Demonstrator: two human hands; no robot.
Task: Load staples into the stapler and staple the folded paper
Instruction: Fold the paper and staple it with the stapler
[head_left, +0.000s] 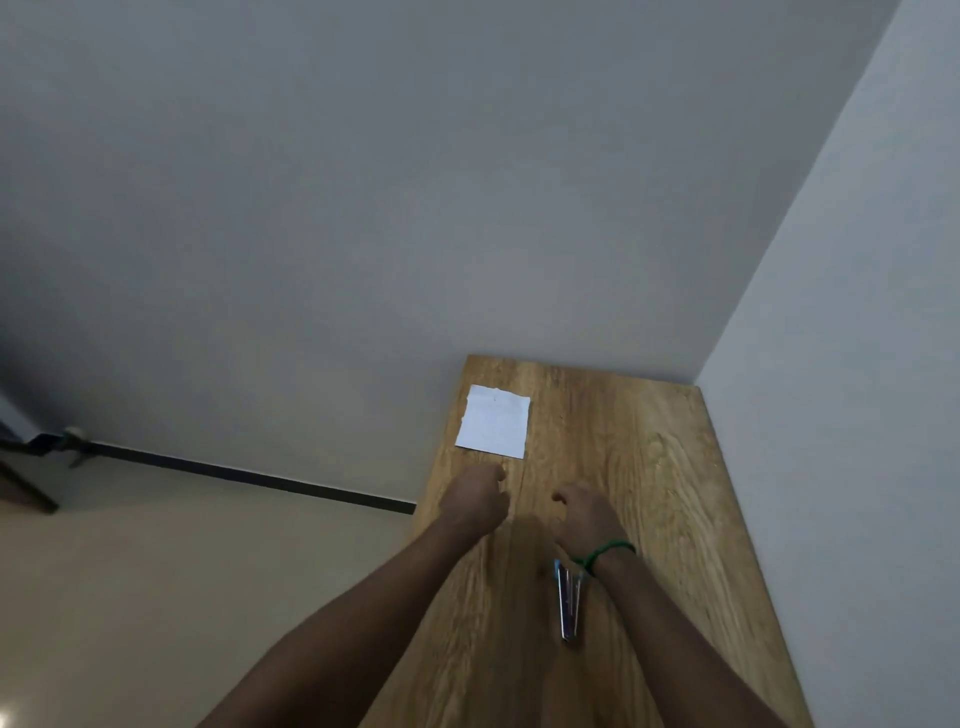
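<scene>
one folded paper (493, 422), one stapler (568, 603), two bare hands on a wooden table (665, 467) with wavy grain. the paper is a white, flat near-square, lying just beyond the left hand (475, 493), whose fingers are curled in, empty. the stapler is slim shiny metal, beside the right wrist under a green band (605, 551). the right hand (584, 512) is loosely curled, holding nothing visible.

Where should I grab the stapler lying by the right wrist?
Take the stapler across its long sides near the middle, coming from above with the right hand. It lies flat on the table, long axis running toward you, so both sides look open.
</scene>
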